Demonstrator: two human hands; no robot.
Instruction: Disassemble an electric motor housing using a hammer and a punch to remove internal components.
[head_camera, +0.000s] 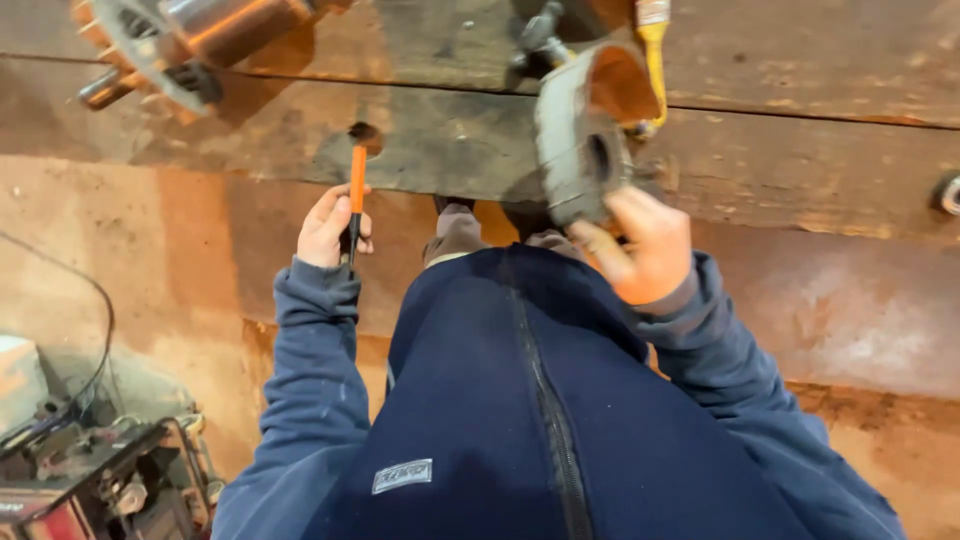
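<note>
My left hand grips an orange and black screwdriver, its tip pointing at a dark spot on the wooden workbench. My right hand holds a round grey metal housing with an orange inside, tilted on edge at the bench's front. Both arms wear dark blue sleeves.
A metal motor-like part with an orange frame lies at the bench's back left. A yellow-handled tool lies behind the housing. A nut sits at the far right. On the floor at lower left stands a red machine with a cable.
</note>
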